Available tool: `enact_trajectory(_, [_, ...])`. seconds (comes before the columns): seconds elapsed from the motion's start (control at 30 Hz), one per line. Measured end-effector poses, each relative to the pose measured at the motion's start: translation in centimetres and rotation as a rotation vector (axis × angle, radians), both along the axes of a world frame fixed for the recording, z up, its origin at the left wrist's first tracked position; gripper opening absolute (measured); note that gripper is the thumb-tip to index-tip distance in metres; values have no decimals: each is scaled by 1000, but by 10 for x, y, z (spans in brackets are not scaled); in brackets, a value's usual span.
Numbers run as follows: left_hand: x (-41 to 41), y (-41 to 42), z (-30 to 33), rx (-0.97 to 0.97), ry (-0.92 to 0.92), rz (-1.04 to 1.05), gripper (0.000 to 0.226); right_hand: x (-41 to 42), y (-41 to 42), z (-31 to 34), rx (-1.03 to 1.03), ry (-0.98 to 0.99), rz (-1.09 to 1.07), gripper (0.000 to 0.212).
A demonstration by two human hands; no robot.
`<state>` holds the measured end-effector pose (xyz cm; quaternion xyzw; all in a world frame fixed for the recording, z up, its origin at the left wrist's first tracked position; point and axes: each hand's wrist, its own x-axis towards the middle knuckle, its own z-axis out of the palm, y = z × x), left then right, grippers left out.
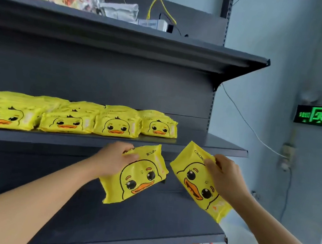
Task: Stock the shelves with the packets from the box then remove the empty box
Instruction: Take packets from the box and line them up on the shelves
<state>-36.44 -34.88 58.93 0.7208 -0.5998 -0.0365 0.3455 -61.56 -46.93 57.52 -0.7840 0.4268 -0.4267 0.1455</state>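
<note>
My left hand (112, 159) grips a yellow duck-face packet (140, 177) by its upper left corner, held tilted in front of the middle shelf's edge. My right hand (224, 174) grips a second yellow duck packet (195, 183) near its top, tilted the other way, just right of the first. Both packets hang in the air below the middle shelf (203, 144). Several like packets (116, 125) lie in rows on that shelf, filling its left and centre. The box is out of view.
The dark lower shelf (145, 223) stretches under my hands. The top shelf (164, 42) carries coloured bags, a white bag and a small box with a yellow cable. On the right wall hang a green exit sign (319, 115) and a socket with a white cable.
</note>
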Motion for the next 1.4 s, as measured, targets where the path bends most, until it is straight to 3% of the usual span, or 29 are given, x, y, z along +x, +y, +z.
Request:
enact_trajectory(0.1, [0, -33, 23, -45, -4, 2, 44, -2, -31, 18, -26, 5, -16, 31])
enact_trajectory(0.4, [30, -146, 77, -130, -115, -12, 22, 23, -137, 69, -123, 14, -43, 26])
enact_trajectory(0.83, [53, -258, 124, -141, -209, -31, 24, 65, -279, 97, -195, 49, -45, 29])
enact_trajectory(1.1, [82, -318, 149, -112, -259, 120, 22, 117, -393, 107, -141, 204, 120, 24])
enact_trajectory(1.4, [111, -362, 154, -95, -198, 255, 24, 200, -487, 109, -134, 432, 386, 19])
